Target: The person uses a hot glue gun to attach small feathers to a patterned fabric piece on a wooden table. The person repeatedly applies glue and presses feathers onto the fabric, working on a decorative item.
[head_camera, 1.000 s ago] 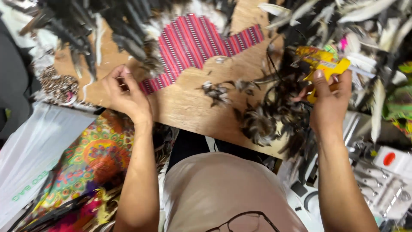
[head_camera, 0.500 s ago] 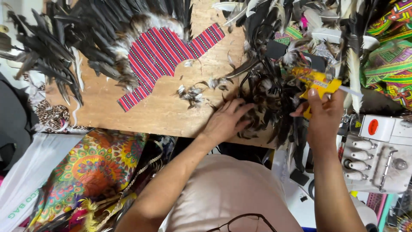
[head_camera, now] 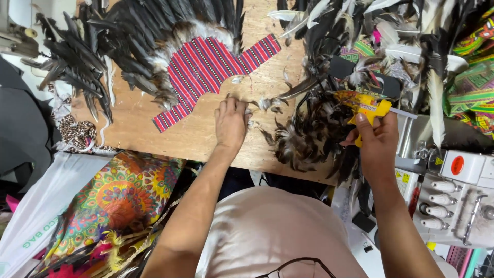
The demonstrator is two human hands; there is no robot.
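The left hand [head_camera: 231, 125] lies palm-down on the wooden counter [head_camera: 203, 136] with its fingers [head_camera: 234, 105] curled together on small loose feathers [head_camera: 262, 104], just beside the red striped cloth piece [head_camera: 208, 72], while the right hand [head_camera: 377, 145] has its fingers closed around a yellow glue gun [head_camera: 366, 107] above a pile of dark feathers [head_camera: 309, 136].

Two hands: left [head_camera: 231, 126], right [head_camera: 378, 144]. One yellow glue gun [head_camera: 366, 106]. One red striped fabric piece [head_camera: 208, 69]. One wooden surface [head_camera: 134, 123]. One pair of glasses [head_camera: 293, 267]. Feathers too many to count.
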